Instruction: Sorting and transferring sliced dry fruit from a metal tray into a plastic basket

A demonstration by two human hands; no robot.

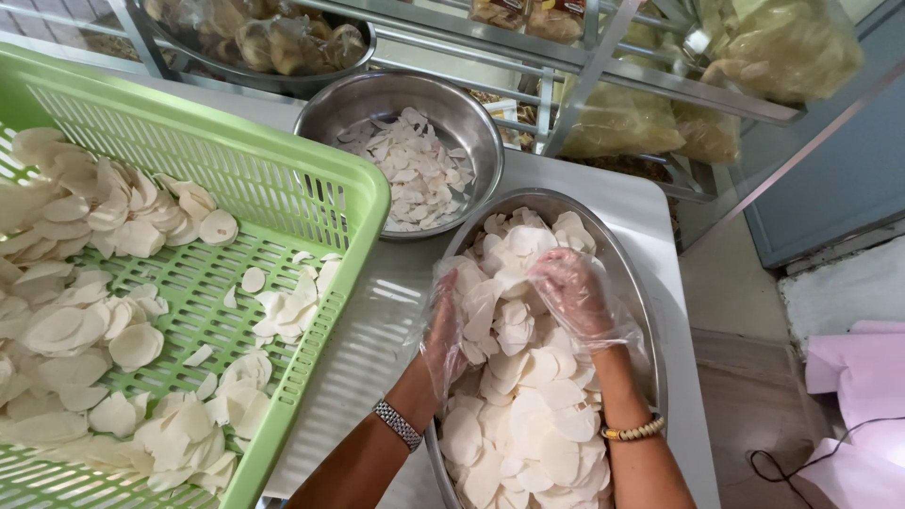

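Both my hands wear thin clear plastic gloves and reach into a large steel bowl (630,273) heaped with white round slices (528,424). My left hand (447,325) presses against the left side of the heap, fingers buried among slices. My right hand (571,292) lies on top of the heap's right side, fingers curled over a bunch of slices. A silver bracelet circles my left wrist and a gold beaded one my right wrist.
A green plastic basket (311,188) at left holds more white slices, spread out. A smaller steel bowl (471,118) behind holds thin slice scraps. A metal rack (603,57) with bagged goods stands at the back. The table edge runs along the right; pink cloth lies on the floor.
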